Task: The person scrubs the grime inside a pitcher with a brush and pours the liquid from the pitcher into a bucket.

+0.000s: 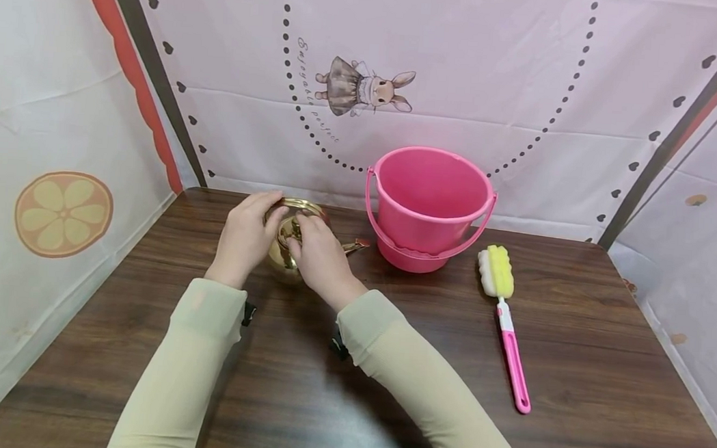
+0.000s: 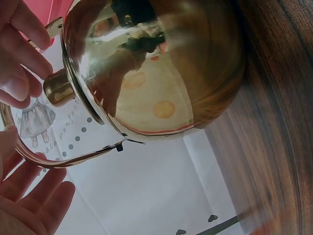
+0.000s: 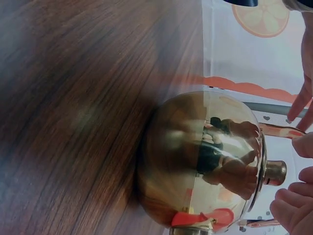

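Observation:
A shiny gold kettle [image 1: 282, 257] stands upright at the back left of the table, its short spout pointing right. My left hand [image 1: 248, 234] holds its curved handle [image 2: 73, 160], which passes between thumb and fingers in the left wrist view. Over the kettle's top, my right hand [image 1: 325, 260] has thumb and fingers spread around the lid knob [image 3: 275, 173]. A small gap shows between the knob and those fingers in the right wrist view. Near the spout sits a red piece [image 3: 203, 218]. The hands partly cover the lid in the head view.
Right of the kettle stands a pink bucket [image 1: 416, 238] with its handle hanging in front. A bottle brush [image 1: 514, 370] with a yellow and white sponge head lies farther right on the dark wooden table [image 1: 596, 375]. Printed cloth walls [image 1: 497, 68] border the back and sides.

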The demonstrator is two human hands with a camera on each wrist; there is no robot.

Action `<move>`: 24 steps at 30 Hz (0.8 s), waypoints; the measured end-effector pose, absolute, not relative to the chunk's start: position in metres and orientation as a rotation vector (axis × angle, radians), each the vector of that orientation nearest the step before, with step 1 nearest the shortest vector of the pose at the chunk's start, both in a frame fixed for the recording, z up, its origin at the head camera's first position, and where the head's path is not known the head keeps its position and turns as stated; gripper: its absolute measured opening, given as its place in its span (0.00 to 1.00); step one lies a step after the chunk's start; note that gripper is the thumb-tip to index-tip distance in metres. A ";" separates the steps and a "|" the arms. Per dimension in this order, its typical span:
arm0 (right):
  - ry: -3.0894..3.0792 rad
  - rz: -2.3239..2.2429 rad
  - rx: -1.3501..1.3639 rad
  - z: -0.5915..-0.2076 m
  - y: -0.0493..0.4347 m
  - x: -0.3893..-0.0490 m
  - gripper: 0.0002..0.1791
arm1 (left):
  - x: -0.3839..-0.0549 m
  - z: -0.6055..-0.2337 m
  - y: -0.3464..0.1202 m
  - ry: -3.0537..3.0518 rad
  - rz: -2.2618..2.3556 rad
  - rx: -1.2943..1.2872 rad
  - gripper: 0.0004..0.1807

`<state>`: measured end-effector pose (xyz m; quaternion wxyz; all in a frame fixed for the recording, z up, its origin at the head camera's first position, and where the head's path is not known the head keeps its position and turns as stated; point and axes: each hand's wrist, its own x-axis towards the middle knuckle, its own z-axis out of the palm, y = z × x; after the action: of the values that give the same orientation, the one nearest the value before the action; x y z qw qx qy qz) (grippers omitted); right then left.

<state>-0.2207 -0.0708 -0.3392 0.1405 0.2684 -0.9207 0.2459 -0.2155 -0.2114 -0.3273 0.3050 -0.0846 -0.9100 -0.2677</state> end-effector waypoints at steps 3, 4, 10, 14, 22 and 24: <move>-2.653 0.696 0.738 -0.342 -0.076 -0.222 0.23 | -0.217 -0.327 -0.212 -2.402 -0.713 -0.227 0.17; -2.646 0.695 0.731 -0.343 -0.077 -0.223 0.22 | -0.217 -0.327 -0.212 -2.399 -0.712 -0.225 0.17; -2.607 0.670 0.681 -0.347 -0.083 -0.226 0.19 | -0.218 -0.327 -0.211 -2.379 -0.719 -0.231 0.16; -2.588 0.649 0.646 -0.350 -0.086 -0.228 0.18 | -0.218 -0.327 -0.211 -2.369 -0.730 -0.230 0.16; -2.487 0.631 0.644 -0.356 -0.089 -0.231 0.14 | -0.217 -0.327 -0.210 -2.377 -0.728 -0.207 0.17; -2.459 0.628 0.650 -0.357 -0.090 -0.232 0.14 | -0.217 -0.326 -0.210 -2.376 -0.725 -0.201 0.17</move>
<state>-0.2321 -0.0896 -0.3573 0.2581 0.2396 -0.9069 0.2315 -0.2165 -0.2101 -0.3265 0.3191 -0.0765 -0.9034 -0.2759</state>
